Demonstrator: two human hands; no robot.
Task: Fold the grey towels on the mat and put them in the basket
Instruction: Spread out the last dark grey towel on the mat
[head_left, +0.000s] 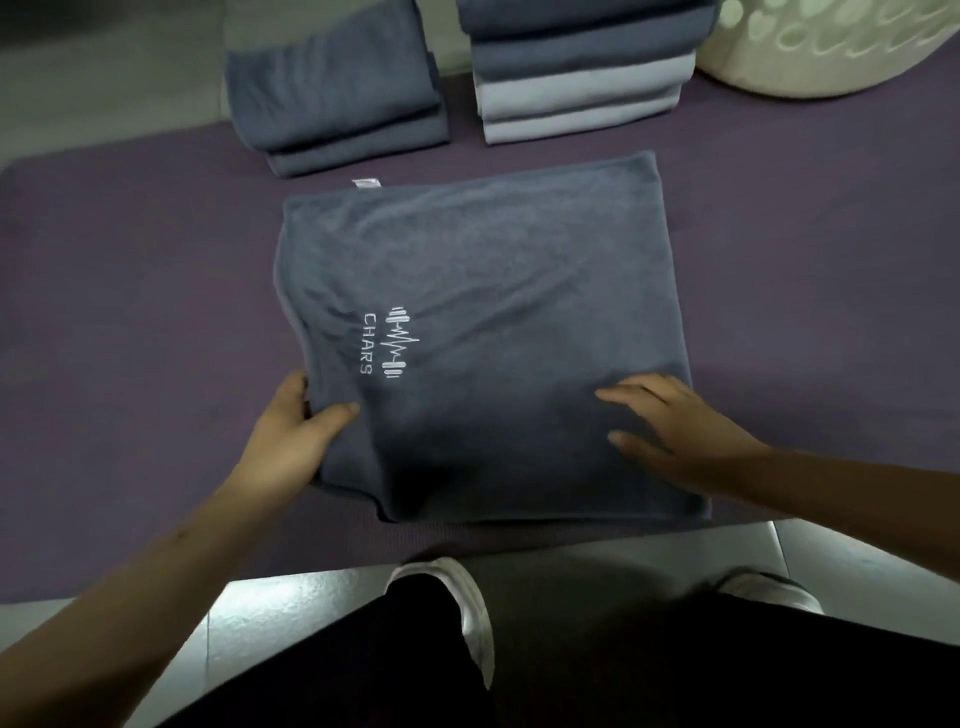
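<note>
A dark grey towel (498, 291) with a white CHARS logo lies folded into a rough square on the purple mat (130, 291). My left hand (291, 431) grips the towel's near left edge, thumb on top and fingers under the cloth. My right hand (670, 431) lies flat on the towel's near right part, fingers straight and pointing left. The white perforated basket (831, 47) stands at the far right corner, only partly in view.
Two stacks of folded towels sit at the mat's far side: a dark grey stack (337, 104) on the left, a mixed dark and light grey stack (576, 78) on the right. My knees and white shoes (457, 587) are on the tiled floor just below the mat's near edge.
</note>
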